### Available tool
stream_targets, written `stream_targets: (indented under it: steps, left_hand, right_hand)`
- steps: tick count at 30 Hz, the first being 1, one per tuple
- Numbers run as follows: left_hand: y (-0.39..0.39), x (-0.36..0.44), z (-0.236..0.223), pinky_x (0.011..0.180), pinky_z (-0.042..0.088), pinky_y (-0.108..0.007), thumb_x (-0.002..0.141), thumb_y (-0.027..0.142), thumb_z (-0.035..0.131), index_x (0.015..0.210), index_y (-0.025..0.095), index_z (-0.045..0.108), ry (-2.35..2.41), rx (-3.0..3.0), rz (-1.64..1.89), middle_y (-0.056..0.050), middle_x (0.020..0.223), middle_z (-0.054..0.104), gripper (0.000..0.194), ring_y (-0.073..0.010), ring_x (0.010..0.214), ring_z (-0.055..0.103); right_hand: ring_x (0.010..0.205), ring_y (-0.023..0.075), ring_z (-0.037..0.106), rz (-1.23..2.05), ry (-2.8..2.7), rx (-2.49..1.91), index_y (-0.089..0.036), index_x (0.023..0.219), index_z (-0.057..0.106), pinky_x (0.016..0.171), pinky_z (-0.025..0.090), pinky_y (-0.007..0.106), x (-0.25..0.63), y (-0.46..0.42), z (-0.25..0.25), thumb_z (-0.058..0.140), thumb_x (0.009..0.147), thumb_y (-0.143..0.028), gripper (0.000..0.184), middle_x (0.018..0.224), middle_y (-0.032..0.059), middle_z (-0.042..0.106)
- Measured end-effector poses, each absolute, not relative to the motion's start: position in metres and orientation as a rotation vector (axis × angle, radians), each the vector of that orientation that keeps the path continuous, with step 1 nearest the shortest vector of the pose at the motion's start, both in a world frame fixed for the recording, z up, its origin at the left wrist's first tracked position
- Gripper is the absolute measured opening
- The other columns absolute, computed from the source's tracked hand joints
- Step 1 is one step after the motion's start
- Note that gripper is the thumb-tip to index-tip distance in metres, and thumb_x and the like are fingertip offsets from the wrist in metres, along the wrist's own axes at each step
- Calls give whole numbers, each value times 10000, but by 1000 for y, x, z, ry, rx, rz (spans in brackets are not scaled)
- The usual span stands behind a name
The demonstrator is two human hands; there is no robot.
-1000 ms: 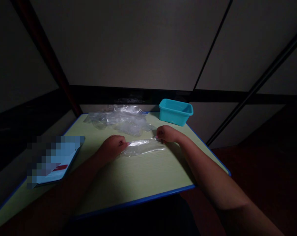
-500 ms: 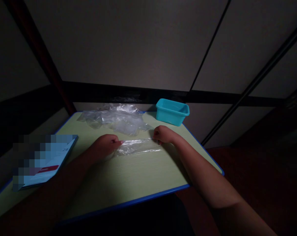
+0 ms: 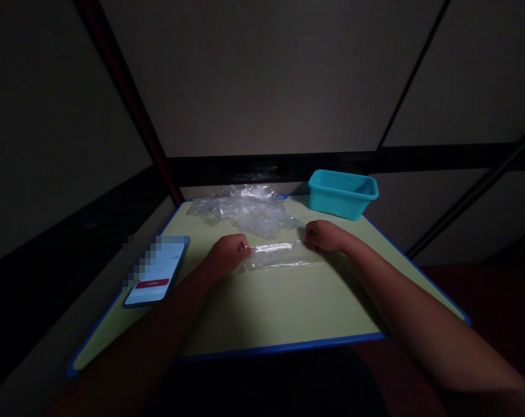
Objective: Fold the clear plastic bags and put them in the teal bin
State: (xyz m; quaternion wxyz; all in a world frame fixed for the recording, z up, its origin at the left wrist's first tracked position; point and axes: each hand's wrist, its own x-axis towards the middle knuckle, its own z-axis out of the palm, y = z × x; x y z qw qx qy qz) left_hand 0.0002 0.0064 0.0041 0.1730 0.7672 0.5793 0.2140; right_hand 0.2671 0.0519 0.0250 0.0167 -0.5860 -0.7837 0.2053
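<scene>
A clear plastic bag (image 3: 279, 256) is stretched flat between my two hands, just over the table. My left hand (image 3: 230, 253) pinches its left end with thumb and fingers. At the other end, my right hand (image 3: 325, 236) is closed on the bag's upper right corner. Behind them lies a crumpled heap of clear plastic bags (image 3: 249, 211). A turquoise plastic basket (image 3: 340, 200) stands upright past my right hand; its inside is mostly hidden.
The pale green table (image 3: 266, 313) has a blue edge. On its left side a smartphone (image 3: 158, 275) lies with its screen lit, partly blurred out. Dark wall panels (image 3: 253, 75) rise right behind the table.
The whole view has shifted, so everything appears farther right. Both hands keep their hold on the stretched plastic bag; the basket, heap and phone stay in place on the table.
</scene>
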Motion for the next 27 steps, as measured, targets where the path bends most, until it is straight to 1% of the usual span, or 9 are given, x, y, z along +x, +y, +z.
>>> stream_targets:
  steps: [3, 5, 7, 9, 10, 13, 18, 23, 27]
  left_hand:
    - [6, 0, 4, 594, 375, -263, 741, 389, 500, 730, 199, 518, 1698, 2216, 638, 7, 698, 558, 191, -164, 670, 521]
    - [2, 3, 7, 693, 410, -305, 771, 403, 484, 835, 197, 541, 1795, 2312, 674, -29, 824, 592, 223, -197, 783, 543]
    - [-5, 9, 12, 833, 393, -383, 791, 421, 481, 942, 184, 558, 1867, 2483, 703, -84, 972, 602, 291, -252, 942, 529]
    - [-14, 17, 15, 966, 300, -460, 789, 445, 508, 1070, 179, 549, 1781, 2701, 712, -122, 1133, 573, 389, -298, 1111, 463]
    - [-19, 22, 15, 1022, 215, -500, 791, 445, 518, 1136, 192, 528, 1665, 2812, 693, -121, 1221, 539, 428, -309, 1196, 403]
    - [-29, 35, 12, 1067, 73, -539, 798, 474, 525, 1292, 209, 427, 1286, 3010, 540, -111, 1393, 401, 569, -304, 1311, 273]
    - [-30, 40, 0, 1070, 123, -524, 830, 506, 471, 1376, 242, 322, 1070, 2966, 333, -103, 1450, 304, 625, -274, 1332, 255]
    - [-27, 37, -5, 1040, 233, -499, 851, 466, 462, 1366, 298, 341, 1089, 2830, 206, -96, 1453, 291, 555, -266, 1323, 281]
    - [-26, 37, -5, 1029, 238, -518, 859, 437, 465, 1350, 344, 357, 1083, 2809, 212, -84, 1457, 284, 511, -277, 1322, 281]
  right_hand:
    - [491, 104, 578, 573, -2456, -1821, -129, 868, 624, 493, 361, 189, 266, 51, 25, 491, 820, -208, 162, 676, 38, 666]
    - [535, 109, 583, 484, -2478, -1827, -136, 859, 633, 519, 357, 194, 265, 52, 25, 512, 807, -220, 156, 694, 38, 671]
    - [586, 116, 584, 391, -2505, -1817, -140, 837, 643, 533, 346, 199, 265, 52, 25, 537, 790, -226, 145, 730, 44, 678]
    - [617, 119, 580, 337, -2526, -1799, -141, 830, 651, 533, 334, 201, 265, 53, 25, 552, 777, -230, 143, 766, 49, 682]
    - [625, 121, 577, 324, -2533, -1794, -141, 832, 655, 531, 329, 203, 265, 53, 25, 554, 772, -230, 147, 777, 51, 683]
    - [655, 130, 579, 300, -2549, -1794, -139, 844, 663, 527, 322, 207, 265, 55, 24, 552, 764, -234, 166, 807, 57, 686]
    - [716, 150, 590, 247, -2561, -1808, -133, 876, 665, 541, 329, 211, 264, 54, 26, 554, 772, -260, 198, 858, 75, 688]
    - [713, 152, 598, 289, -2559, -1850, -143, 908, 658, 545, 338, 211, 262, 50, 28, 531, 790, -252, 205, 856, 71, 688]
    - [768, 166, 599, 239, -2584, -1831, -150, 905, 653, 576, 347, 215, 263, 51, 27, 541, 785, -259, 197, 898, 78, 681]
